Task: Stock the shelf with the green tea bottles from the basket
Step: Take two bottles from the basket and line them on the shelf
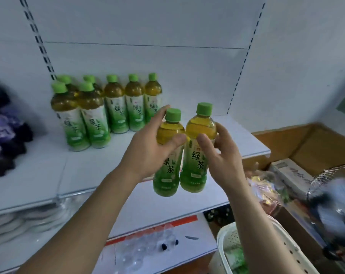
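Green tea bottles (179, 151) stand upright, one gripped in each hand (147, 147); shelf row (108, 107) lies at ten o'clock; your left is nearer.

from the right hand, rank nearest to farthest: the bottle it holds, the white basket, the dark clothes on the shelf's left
1. The green tea bottle gripped by the right hand, in front of the shelf.
2. The white basket, below the hand at lower right.
3. The dark clothes, far left on the shelf, beyond the left hand and the standing bottles.
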Available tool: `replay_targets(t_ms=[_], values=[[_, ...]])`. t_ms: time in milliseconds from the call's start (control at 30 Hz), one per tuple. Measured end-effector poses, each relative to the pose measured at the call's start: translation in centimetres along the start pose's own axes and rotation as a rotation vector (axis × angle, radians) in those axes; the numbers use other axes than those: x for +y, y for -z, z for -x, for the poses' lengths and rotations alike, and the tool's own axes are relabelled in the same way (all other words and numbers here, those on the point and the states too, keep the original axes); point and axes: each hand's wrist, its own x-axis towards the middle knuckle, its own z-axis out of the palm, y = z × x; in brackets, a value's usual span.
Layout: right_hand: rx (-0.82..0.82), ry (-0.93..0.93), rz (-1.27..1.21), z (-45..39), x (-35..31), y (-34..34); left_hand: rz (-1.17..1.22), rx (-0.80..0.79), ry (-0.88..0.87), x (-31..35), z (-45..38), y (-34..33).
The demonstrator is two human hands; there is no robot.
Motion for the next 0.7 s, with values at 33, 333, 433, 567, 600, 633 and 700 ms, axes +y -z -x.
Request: replay_targets(t_ms=[33,333,433,567,600,633,700], values=[[-0.01,0.016,-0.001,-0.3,-0.5,-1.2,-0.013,0.01,-0.011,-0.2,-0.1,1.2],[-0.103,0.107,-0.04,-3.0,-2.7,-10.9,-0.208,0.014,-0.05,-3.9,-1.6,10.1],[-0.134,0.098,-0.041,-4.0,-2.0,-12.5,-0.226,0.033,-0.056,-5.7,-2.5,10.4],[-0.187,0.099,-0.035,-5.8,-0.4,-13.7,-0.248,0.093,-0.029,-7.3,-3.8,10.2],[-0.2,0.099,-0.036,-6.4,0.2,-14.0,-0.251,0.104,-0.012,-7.6,-4.3,10.1],[-0.21,0.096,-0.033,-7.0,0.8,-14.3,-0.256,0.11,0.001,-7.8,-4.7,10.0],[-0.215,0.089,-0.022,-8.0,1.6,-14.6,-0.282,0.105,0.02,-8.0,-5.6,9.7]])
